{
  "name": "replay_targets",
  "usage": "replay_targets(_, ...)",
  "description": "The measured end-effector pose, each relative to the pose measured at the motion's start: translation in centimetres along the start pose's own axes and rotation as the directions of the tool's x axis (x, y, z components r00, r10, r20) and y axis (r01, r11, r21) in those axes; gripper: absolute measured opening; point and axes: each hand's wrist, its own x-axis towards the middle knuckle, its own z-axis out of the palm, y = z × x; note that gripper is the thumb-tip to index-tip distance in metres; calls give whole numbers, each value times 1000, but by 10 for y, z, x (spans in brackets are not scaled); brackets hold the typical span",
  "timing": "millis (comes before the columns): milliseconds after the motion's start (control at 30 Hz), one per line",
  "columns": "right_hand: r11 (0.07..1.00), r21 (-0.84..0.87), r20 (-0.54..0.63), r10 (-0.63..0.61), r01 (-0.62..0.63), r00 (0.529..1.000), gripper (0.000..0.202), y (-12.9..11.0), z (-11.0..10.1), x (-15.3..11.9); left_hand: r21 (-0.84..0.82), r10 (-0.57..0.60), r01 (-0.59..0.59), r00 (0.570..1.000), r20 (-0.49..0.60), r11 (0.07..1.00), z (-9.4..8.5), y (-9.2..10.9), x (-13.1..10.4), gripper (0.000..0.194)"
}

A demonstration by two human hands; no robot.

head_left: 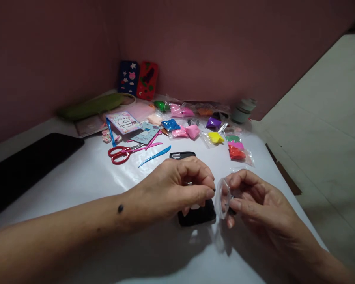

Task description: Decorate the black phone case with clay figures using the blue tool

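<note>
My left hand [182, 189] is closed in a pinch, with a small dark bit [214, 190] just showing at the thumb and fingertips. A clear plastic bag [222, 199] with its mouth open is gripped by my right hand [254, 201]; something black [232, 211] shows among those fingers, partly hidden. Below the left hand a black phone case [199, 215] lies on the white table [130, 244], its middle covered by the hand. The case's camera cutout is visible at its far end. A round black spot [120, 208] is on my left wrist.
Red-handled scissors [120, 154] and a blue plastic modelling knife [155, 156] lie beyond my left arm. Several bags of coloured clay, one yellow [215, 137], spread across the back. Two decorated cases [128, 79] lean on the wall. A jar [243, 111] stands back right; a black slab [32, 165] lies left.
</note>
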Motion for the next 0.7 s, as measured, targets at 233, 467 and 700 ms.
replay_targets(233,979,-185,-122,-113,89,986,5,-7,-9,0,-184,-83,90,996,46,979,-4,-5,2,8)
replay_targets(467,586,-810,52,61,7,997,12,-22,-28,4,-193,-128,138,990,62,971,-6,-8,4,14)
replay_targets(700,221,-954,176,-132,202,975,21,-19,-21,0,-186,-209,216,976,57,958,-3,-7,1,17)
